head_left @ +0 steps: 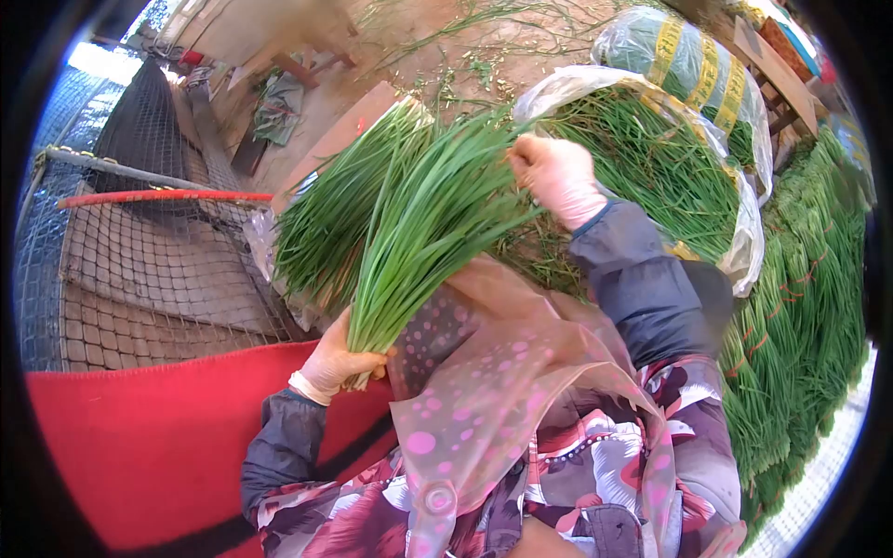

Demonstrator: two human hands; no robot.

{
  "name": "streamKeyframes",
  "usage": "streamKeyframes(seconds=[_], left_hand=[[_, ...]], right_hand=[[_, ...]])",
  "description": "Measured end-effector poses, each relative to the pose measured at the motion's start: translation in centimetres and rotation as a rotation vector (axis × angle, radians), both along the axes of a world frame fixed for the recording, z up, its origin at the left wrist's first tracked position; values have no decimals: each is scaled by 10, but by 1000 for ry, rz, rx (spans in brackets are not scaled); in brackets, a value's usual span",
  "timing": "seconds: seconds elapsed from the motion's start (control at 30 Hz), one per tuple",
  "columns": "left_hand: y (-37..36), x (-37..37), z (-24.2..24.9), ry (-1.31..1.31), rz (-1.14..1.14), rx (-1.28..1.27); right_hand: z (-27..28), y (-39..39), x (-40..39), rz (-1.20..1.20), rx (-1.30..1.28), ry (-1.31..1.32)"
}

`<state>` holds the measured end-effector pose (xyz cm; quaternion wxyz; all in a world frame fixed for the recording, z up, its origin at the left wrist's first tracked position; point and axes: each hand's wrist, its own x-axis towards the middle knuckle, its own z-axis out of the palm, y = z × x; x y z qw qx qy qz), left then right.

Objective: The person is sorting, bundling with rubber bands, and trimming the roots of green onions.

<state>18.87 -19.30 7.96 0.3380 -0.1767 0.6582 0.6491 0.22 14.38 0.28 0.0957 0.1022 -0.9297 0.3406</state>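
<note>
A fanned bunch of long green leaves [419, 232] rises from my left hand [342, 361], which is closed round its pale lower ends. My right hand [556, 172], in a thin pale glove, is at the leafy tips on the bunch's right side. Its fingers are pinched together, and what they hold is too small to make out. Behind the held bunch, a second pile of green stalks [321, 219] lies on a board [372, 107]. A spotted translucent apron [474, 372] covers my lap.
An open plastic bag [749, 232] of greens stands at the right, with a yellow-taped bag [684, 56] behind it. Tied bundles [800, 316] are stacked at far right. Netting [167, 279] and a red cloth [186, 428] lie left. Loose leaves litter the ground [456, 65].
</note>
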Motion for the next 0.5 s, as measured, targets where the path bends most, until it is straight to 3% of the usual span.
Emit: streamKeyframes(seconds=[0.03,0.17,0.2,0.23,0.3,0.37,0.4,0.43,0.47,0.5], left_hand=[[-5,3,-2,-19,0,-12],[-17,13,-15,-63,66,24],[-21,14,-25,-66,75,25],[-25,15,-36,-44,60,20],[-26,23,-41,-27,47,19],[-16,23,-48,54,48,-167],[-20,25,-54,88,-34,-281],[-20,32,-57,60,-33,-281],[-18,30,-61,212,-114,-448],[-17,28,-67,368,-198,-611]], right_hand=[[4,9,-3,-9,15,-29],[38,45,5,63,-546,-387],[44,57,9,186,-468,-541],[43,66,19,425,-783,-829],[-54,69,42,405,396,39],[-42,47,40,194,266,-265],[-20,25,43,134,107,-128],[4,-1,45,229,-158,-13],[20,-23,46,412,-361,171],[40,-44,42,568,-277,334]])
